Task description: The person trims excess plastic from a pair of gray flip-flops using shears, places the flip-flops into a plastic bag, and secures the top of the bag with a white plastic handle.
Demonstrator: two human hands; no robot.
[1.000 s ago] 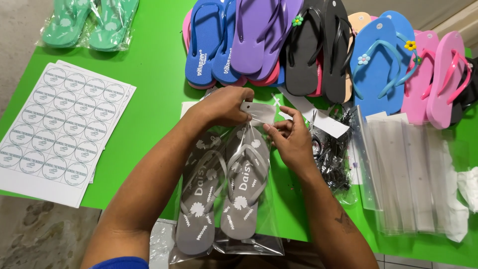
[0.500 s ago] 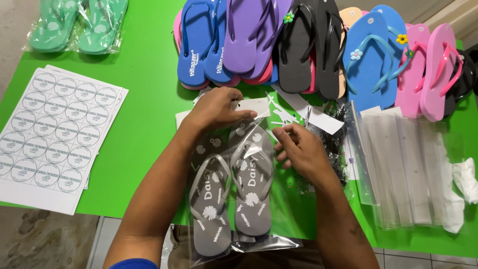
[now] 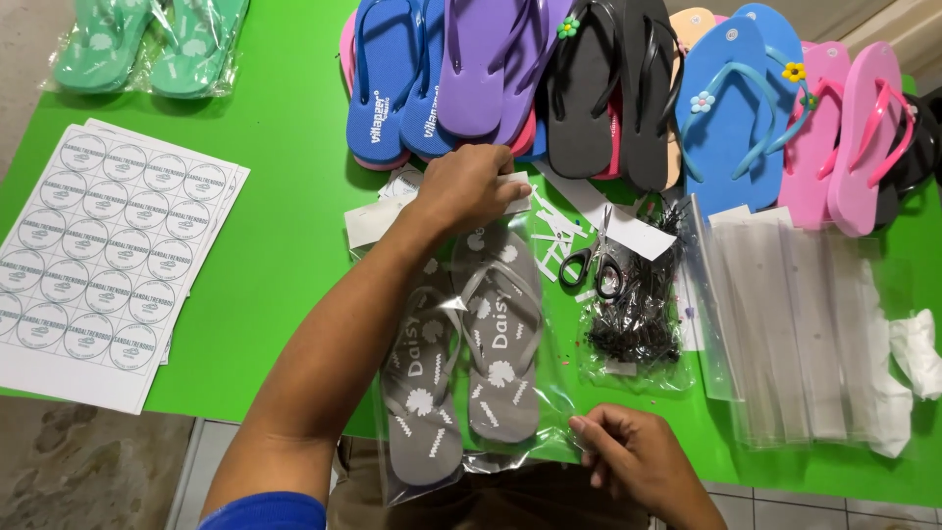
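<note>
Bright green tabletop (image 3: 285,236) carries a pair of grey flip-flops with white flower prints (image 3: 471,344) inside a clear plastic bag (image 3: 549,393). Left hand (image 3: 471,186) is curled over the bag's top edge, pinning it flat, while right hand (image 3: 628,453) pinches the bottom edge, pulling the film taut.
</note>
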